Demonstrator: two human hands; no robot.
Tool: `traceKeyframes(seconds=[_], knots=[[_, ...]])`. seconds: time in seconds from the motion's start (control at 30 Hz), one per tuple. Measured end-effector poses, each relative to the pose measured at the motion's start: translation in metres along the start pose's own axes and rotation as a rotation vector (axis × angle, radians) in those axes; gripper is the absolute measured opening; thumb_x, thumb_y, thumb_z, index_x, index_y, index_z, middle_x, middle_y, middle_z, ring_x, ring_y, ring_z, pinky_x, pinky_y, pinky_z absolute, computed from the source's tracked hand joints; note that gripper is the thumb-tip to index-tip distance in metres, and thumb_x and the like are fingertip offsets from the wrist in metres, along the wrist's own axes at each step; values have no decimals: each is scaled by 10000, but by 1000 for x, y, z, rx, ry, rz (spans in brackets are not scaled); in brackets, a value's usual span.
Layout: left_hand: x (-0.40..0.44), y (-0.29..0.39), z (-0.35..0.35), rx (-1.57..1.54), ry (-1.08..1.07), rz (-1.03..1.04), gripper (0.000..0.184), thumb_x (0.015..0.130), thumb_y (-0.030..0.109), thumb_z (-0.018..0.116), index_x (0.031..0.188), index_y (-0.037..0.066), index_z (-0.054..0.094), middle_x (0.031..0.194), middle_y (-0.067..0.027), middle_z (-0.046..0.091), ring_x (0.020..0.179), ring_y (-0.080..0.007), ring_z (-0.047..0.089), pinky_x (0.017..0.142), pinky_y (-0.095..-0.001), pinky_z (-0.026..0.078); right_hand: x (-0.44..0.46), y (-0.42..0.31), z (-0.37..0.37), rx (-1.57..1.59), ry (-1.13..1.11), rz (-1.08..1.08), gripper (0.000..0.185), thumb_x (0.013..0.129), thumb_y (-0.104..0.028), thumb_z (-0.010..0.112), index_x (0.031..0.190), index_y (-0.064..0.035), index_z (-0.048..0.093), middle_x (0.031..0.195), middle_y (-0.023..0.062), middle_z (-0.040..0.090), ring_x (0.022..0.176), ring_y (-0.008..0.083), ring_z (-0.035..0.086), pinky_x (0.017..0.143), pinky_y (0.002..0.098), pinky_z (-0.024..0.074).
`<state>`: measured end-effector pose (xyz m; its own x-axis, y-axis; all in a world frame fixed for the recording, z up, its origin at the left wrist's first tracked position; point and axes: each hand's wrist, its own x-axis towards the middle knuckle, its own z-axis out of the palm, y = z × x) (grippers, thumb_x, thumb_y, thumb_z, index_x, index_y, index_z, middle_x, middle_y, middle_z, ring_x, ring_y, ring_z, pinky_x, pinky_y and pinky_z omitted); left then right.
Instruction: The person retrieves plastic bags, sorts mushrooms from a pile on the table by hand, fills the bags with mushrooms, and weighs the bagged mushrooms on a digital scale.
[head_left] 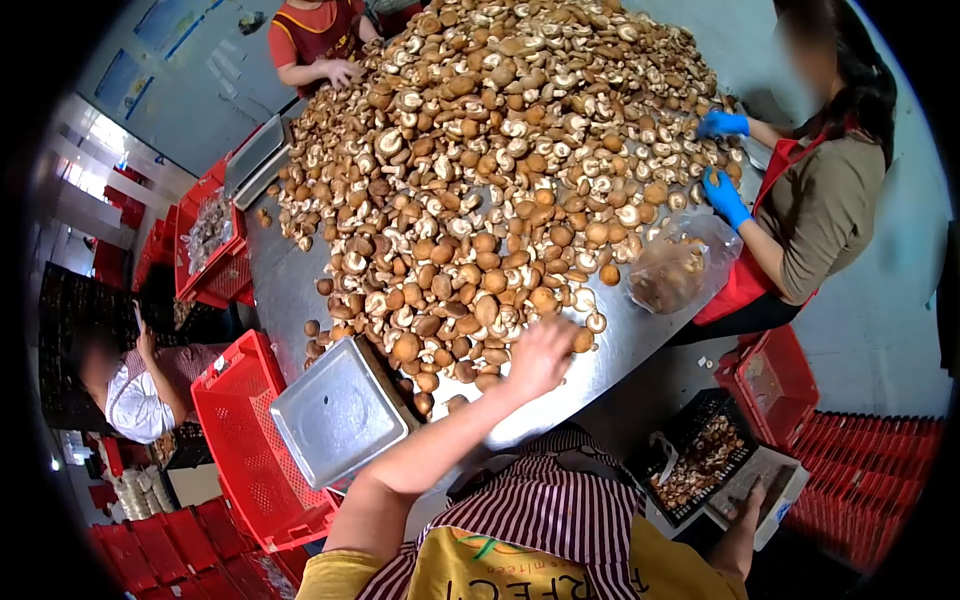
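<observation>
Many brown-capped mushrooms (pixel 486 312) piled high over metal tabletop (pixel 622 345), loose ones scattered toward near edge. Left grip (pixel 545 357) low over that fringe, just beside an orange-brown mushroom (pixel 582 340); fingers bent, undersides hidden, cannot tell if apart or closed on something. Right grip (pixel 745 507) down off tabletop, at pale crate (pixel 783 512), near black crate (pixel 683 418) of brown-and-white bits; apart or together, cannot tell. Metal tray (pixel 338 405) left of fringe; clear bag (pixel 675 275) to right, near co-worker's blue gloves (pixel 727 198). Mushrooms probably light, springy, smooth-capped, easily bruised or torn at gills. Best held around cap rim or by stem, gentle pinch.
</observation>
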<state>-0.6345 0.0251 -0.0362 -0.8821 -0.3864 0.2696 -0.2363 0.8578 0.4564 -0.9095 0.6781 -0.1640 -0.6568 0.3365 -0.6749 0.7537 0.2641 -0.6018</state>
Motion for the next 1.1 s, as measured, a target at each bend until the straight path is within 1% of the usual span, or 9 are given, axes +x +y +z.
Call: traceKeyframes(seconds=[0.07,0.1,0.13,0.2,0.27,0.37,0.63,0.8,1.1], knots=[[8,-31,-17,194,-87,-109,573,809,99,655,1361,61,506,1396,-158,485,1350,-320,402,1143,-543,295,-33,-44,63,110,204,-38,537,945,-441,550,1382,-139,475,1152,141,626,1036,329,584,751,529,507],[10,-46,-24,254,-178,-163,554,821,118,645,1358,76,515,1385,-156,491,1357,-308,392,1155,-518,279,-23,-48,86,138,-72,-187,483,942,-370,582,1339,-100,526,1163,143,626,1081,300,569,830,493,479],[5,-59,-30,284,-189,-179,493,803,124,649,1286,75,561,1285,-143,542,1290,-307,445,1125,-489,317,41,-34,110,-82,39,-522,425,935,-308,613,1264,-42,572,1148,136,627,1053,239,578,809,390,498],[-10,-89,-39,368,-196,-195,369,791,128,638,1155,74,620,1161,-121,570,1172,-308,506,1036,-454,394,-10,-74,195,-239,-34,-496,370,949,-257,610,1225,-13,583,1111,87,612,941,163,570,655,263,498],[-29,-107,-51,383,-116,-221,262,788,120,622,1045,75,649,1097,-108,573,1094,-304,530,961,-443,428,-136,-122,267,-161,-363,-461,306,950,-199,601,1197,-18,608,1125,58,613,975,161,579,753,281,524],[-62,-117,-73,234,-47,-312,229,797,88,599,1014,77,670,1148,-119,567,1075,-319,540,921,-436,443,-172,-129,350,-299,-634,-911,242,947,-89,562,1164,2,621,1078,98,653,971,170,628,812,310,508],[-113,-88,-78,168,81,-593,190,778,66,652,966,42,672,1027,-143,605,986,-355,561,884,-442,464,-387,-129,471,-710,-1011,-1668,140,822,-98,655,941,-24,651,894,157,643,830,318,631,734,391,504],[-139,-64,-81,95,383,-725,152,802,48,629,944,16,673,980,-149,623,934,-350,585,853,-419,475,-397,-68,528,-1340,-925,-1718,256,811,-288,674,762,-37,694,752,162,684,705,314,675,652,423,522],[-147,-5,3,-1384,278,-1110,259,1005,170,512,1229,53,566,1038,-44,677,805,-102,641,647,-206,487,-394,-77,517,-1228,-974,-1613,354,817,-387,676,881,-39,687,745,172,675,705,331,675,627,436,519]])
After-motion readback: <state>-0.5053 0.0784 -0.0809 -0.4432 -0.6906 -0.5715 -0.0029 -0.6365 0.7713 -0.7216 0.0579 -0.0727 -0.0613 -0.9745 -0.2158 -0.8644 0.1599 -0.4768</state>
